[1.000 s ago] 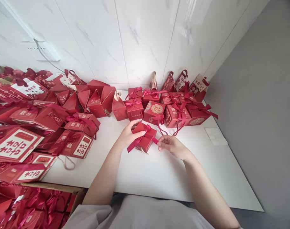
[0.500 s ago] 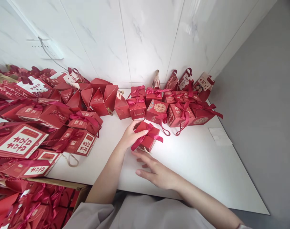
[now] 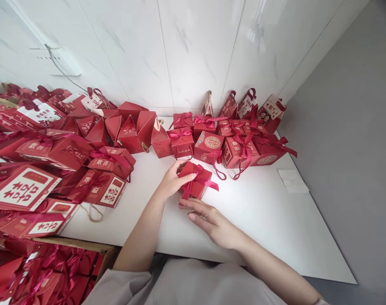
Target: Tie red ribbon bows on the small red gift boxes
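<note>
Red box (image 3: 197,189) sits mid-frame on the white table (image 3: 259,228), just beyond the right hand (image 3: 213,222) and to the right of the left hand (image 3: 171,181). Left is nearer: already on it, grasping, thumb pressed on top by the ribbon (image 3: 212,185), fingers round the far left side. Right hand is at the near face, just below centre frame, holding nothing that shows, fingers extended and pointing left; contact with box or ribbon tail, can't tell. Box top looks roughly square, no clear long axis; one ribbon tail hangs toward the near left, the other sticks out right, loose. Row of finished-looking boxes (image 3: 209,144) just behind, upper centre; stacked boxes (image 3: 24,188) well apart at left. Versus half a second ago: right hand is closer in against the near face, the near-left tail hangs more steeply down the front, and the pale cord there is now covered. Left grip and box look about the same.
</note>
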### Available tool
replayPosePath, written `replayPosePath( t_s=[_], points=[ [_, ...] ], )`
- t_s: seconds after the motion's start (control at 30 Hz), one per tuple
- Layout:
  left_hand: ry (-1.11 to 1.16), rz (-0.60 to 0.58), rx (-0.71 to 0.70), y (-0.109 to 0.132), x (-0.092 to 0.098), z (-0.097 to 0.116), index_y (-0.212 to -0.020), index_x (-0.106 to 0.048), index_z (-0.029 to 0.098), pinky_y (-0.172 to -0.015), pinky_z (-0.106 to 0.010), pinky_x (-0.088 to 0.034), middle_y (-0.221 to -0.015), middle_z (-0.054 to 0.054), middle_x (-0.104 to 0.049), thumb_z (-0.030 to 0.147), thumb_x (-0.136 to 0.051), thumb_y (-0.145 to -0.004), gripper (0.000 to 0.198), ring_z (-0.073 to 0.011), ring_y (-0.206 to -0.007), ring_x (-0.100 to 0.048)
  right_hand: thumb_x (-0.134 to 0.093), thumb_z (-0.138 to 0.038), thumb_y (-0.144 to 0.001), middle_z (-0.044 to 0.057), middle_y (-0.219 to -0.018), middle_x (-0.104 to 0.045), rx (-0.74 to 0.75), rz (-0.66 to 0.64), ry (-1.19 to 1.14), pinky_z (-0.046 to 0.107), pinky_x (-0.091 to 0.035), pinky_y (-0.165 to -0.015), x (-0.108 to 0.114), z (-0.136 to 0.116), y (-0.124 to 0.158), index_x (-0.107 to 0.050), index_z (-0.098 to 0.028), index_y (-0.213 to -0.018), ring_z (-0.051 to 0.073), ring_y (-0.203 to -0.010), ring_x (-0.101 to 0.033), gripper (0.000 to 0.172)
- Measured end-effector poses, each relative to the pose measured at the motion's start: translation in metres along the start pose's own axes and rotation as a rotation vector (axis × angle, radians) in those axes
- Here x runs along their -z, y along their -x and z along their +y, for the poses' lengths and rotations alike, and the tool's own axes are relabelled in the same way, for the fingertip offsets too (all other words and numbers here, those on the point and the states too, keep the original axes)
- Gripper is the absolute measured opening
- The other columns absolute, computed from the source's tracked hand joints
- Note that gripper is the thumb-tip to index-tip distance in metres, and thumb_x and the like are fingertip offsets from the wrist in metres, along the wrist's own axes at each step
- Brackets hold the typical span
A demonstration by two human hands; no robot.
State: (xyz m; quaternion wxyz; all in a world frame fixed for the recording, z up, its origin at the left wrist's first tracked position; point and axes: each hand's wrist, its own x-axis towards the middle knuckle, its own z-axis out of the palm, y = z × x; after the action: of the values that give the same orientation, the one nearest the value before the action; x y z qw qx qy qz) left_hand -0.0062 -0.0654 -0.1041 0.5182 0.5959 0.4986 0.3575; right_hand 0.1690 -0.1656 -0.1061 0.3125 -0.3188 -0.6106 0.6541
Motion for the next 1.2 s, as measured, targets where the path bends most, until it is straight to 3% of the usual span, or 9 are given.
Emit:
replayPosePath(
  t_s=[0.13, 0.33, 0.57, 0.73, 0.8, 0.9, 1.0, 1.1, 1.2],
  points=[
    [0.022, -0.009, -0.005, -0.001, 0.001, -0.002, -0.127, -0.056, 0.026, -0.103, -0.042, -0.047, -0.129, -0.006, -0.062, 0.037, -0.075, -0.080, 0.052, -0.0267, -0.121, -0.059, -0.053, -0.044, -0.099, 0.009, -0.099, -0.077, -0.091, -0.008, -0.182, 0.038, -0.056, -0.082, 0.022, -0.010, 0.003, -0.063, -0.022, -0.132, 0.023, -0.094, -0.071, 0.041],
    [0.060, -0.010, 0.037, -0.003, 0.000, -0.005, -0.123, -0.058, 0.026, -0.102, -0.045, -0.048, -0.129, -0.007, -0.063, 0.039, -0.076, -0.079, 0.049, -0.0288, -0.119, -0.060, -0.065, -0.044, -0.092, 0.005, -0.074, -0.075, -0.075, 0.209, -0.100, 0.032, -0.053, -0.074, 0.053, -0.014, 0.007, -0.079, -0.019, -0.090, 0.018, -0.072, -0.069, 0.029],
    [0.056, -0.020, 0.049, -0.002, -0.001, -0.001, -0.127, -0.057, 0.026, -0.105, -0.048, -0.045, -0.133, -0.009, -0.061, 0.038, -0.076, -0.079, 0.053, -0.0307, -0.123, -0.058, -0.063, -0.046, -0.091, 0.004, -0.080, -0.072, -0.290, 0.055, 0.134, 0.029, -0.050, -0.071, 0.069, -0.011, 0.009, -0.075, -0.019, -0.079, 0.017, -0.073, -0.068, 0.032],
    [0.099, -0.088, -0.059, 0.000, 0.012, 0.004, -0.125, -0.058, 0.028, -0.111, -0.047, -0.040, -0.142, -0.007, -0.056, 0.041, -0.068, -0.086, 0.043, -0.0283, -0.132, -0.051, -0.055, -0.055, -0.094, 0.000, -0.061, -0.067, -0.397, -0.193, 0.146, 0.027, -0.048, -0.050, 0.078, -0.016, 0.020, -0.074, -0.021, -0.105, 0.012, -0.044, -0.059, 0.040],
    [0.081, -0.125, -0.124, 0.002, 0.023, 0.005, -0.127, -0.058, 0.029, -0.115, -0.049, -0.036, -0.147, -0.007, -0.052, 0.043, -0.065, -0.088, 0.042, -0.0284, -0.136, -0.047, -0.055, -0.055, -0.094, -0.002, -0.054, -0.062, -0.336, -0.177, 0.089, 0.025, -0.045, -0.043, 0.081, -0.017, 0.022, -0.073, -0.022, -0.108, 0.011, -0.039, -0.053, 0.040],
    [-0.032, -0.277, -0.162, 0.007, 0.037, 0.005, -0.139, -0.049, 0.033, -0.117, -0.051, -0.032, -0.157, -0.006, -0.039, 0.042, -0.077, -0.078, 0.068, -0.0320, -0.143, -0.037, -0.057, -0.051, -0.094, 0.000, -0.065, -0.064, -0.106, 0.196, 0.049, 0.025, -0.048, -0.049, 0.081, -0.013, 0.017, -0.070, -0.023, -0.107, 0.013, -0.053, -0.059, 0.034],
    [-0.120, -0.402, -0.139, 0.009, 0.043, 0.002, -0.149, -0.038, 0.034, -0.116, -0.050, -0.035, -0.159, -0.007, -0.034, 0.036, -0.085, -0.069, 0.093, -0.0336, -0.144, -0.037, -0.061, -0.048, -0.093, 0.007, -0.119, -0.066, 0.073, 0.515, 0.101, 0.033, -0.054, -0.084, 0.078, -0.003, 0.004, -0.059, -0.028, -0.123, 0.021, -0.106, -0.064, 0.036],
    [-0.113, -0.350, -0.151, 0.006, 0.043, -0.005, -0.148, -0.040, 0.034, -0.113, -0.047, -0.039, -0.157, -0.007, -0.038, 0.033, -0.075, -0.079, 0.077, -0.0313, -0.140, -0.042, -0.059, -0.049, -0.094, 0.008, -0.142, -0.055, 0.076, 0.477, 0.071, 0.042, -0.042, -0.107, 0.075, 0.005, -0.005, -0.046, -0.031, -0.137, 0.023, -0.131, -0.051, 0.049],
    [-0.026, -0.195, -0.189, 0.001, 0.042, -0.011, -0.142, -0.046, 0.032, -0.113, -0.048, -0.038, -0.149, -0.008, -0.049, 0.030, -0.064, -0.087, 0.059, -0.0291, -0.135, -0.049, -0.056, -0.051, -0.095, 0.008, -0.111, -0.072, 0.021, 0.478, 0.023, 0.047, -0.043, -0.104, 0.076, 0.008, -0.005, -0.040, -0.028, -0.140, 0.023, -0.108, -0.065, 0.053]
  ],
)
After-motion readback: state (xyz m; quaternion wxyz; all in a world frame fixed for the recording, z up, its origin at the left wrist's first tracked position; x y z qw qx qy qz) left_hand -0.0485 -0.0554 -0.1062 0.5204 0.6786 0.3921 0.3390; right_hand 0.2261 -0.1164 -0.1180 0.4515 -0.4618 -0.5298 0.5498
